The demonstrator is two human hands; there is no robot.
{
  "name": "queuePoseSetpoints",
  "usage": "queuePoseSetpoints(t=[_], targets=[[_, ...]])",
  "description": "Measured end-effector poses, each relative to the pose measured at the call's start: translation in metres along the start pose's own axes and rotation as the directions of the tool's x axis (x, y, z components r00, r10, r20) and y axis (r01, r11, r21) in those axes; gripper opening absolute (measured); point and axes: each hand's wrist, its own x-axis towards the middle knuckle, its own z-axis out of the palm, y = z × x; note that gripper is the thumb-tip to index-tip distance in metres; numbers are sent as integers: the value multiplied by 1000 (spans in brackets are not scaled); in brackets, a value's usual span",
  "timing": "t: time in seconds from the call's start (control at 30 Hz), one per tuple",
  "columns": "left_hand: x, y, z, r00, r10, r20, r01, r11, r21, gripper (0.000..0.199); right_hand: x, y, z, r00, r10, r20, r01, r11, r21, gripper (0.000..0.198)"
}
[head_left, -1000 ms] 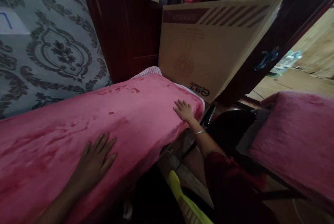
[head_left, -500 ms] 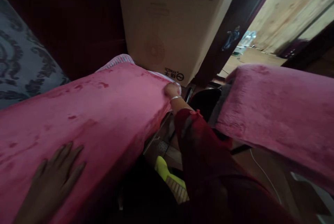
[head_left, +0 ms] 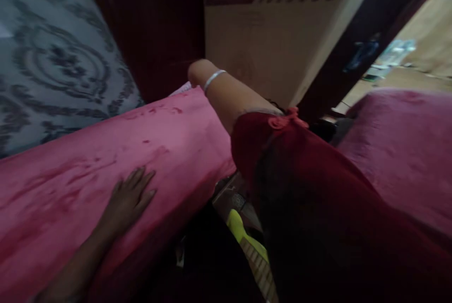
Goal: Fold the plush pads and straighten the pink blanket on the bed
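Note:
A plush pink cover point(head_left: 183, 138) lies over a long, low piece like a bench or seat, running from the lower left to the middle. My left hand point(head_left: 132, 197) rests flat on it, fingers stretched and slightly apart. At the cover's far corner is my right hand point(head_left: 199, 71), bent down over the edge, a pale bangle point(head_left: 213, 77) on its wrist. Its fingers are hidden, so I cannot tell whether they grip the cloth. A bit of light-coloured edging point(head_left: 182, 88) shows beyond the pink cloth, just left of that hand.
A tall cardboard box point(head_left: 282, 39) stands behind the far end, by a dark door frame point(head_left: 367, 44). Another pink-covered piece point(head_left: 406, 143) is at the right. Patterned fabric point(head_left: 63, 63) hangs at the left. Below, a yellow-green brush point(head_left: 247, 242) shows near the floor.
My right hand has moved left and farther off, from the near right corner to the far corner of the cover. My left hand stays flat. The view has shifted left.

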Motion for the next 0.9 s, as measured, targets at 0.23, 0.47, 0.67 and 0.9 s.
queuePoseSetpoints(t=[0.23,0.47,0.67,0.9], targets=[[-26,16,-24,994,-106,-13,106,994,-21,55,-115,-103,103,924,-296,243,296,955,38,53],[-87,-19,-41,888,-460,-15,460,885,69,64,-176,-151,179,920,-319,228,309,948,82,63],[-130,-51,-39,769,-635,73,628,772,99,65,-192,-231,206,748,-618,242,589,786,188,67],[-136,-55,-28,784,-617,61,612,786,90,63,-172,-145,209,919,-256,299,280,959,-40,66]])
